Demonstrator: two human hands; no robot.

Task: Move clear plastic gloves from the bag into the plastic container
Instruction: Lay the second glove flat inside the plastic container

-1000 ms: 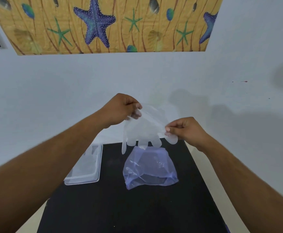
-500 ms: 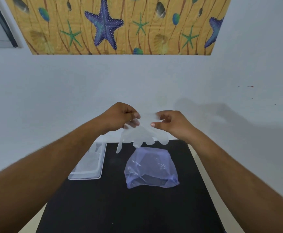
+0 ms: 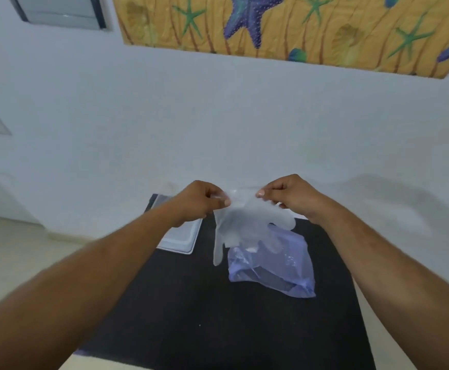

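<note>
A clear plastic glove (image 3: 240,222) hangs in the air with its fingers pointing down. My left hand (image 3: 200,201) pinches its cuff on the left and my right hand (image 3: 288,197) pinches the cuff on the right. Right below the glove a pale purple plastic bag (image 3: 279,265) lies on the black table (image 3: 204,316). The clear plastic container (image 3: 183,236) sits at the table's back left corner, partly hidden behind my left wrist.
A white wall stands right behind the table, with a yellow starfish-patterned cloth (image 3: 298,25) hung high on it. Pale floor (image 3: 17,249) lies to the left of the table. A window corner (image 3: 57,12) shows at the top left.
My two hands moved closer together on the glove's cuff, then apart a little. The view swung to the left and tilted, so the table and bag now sit further right.
</note>
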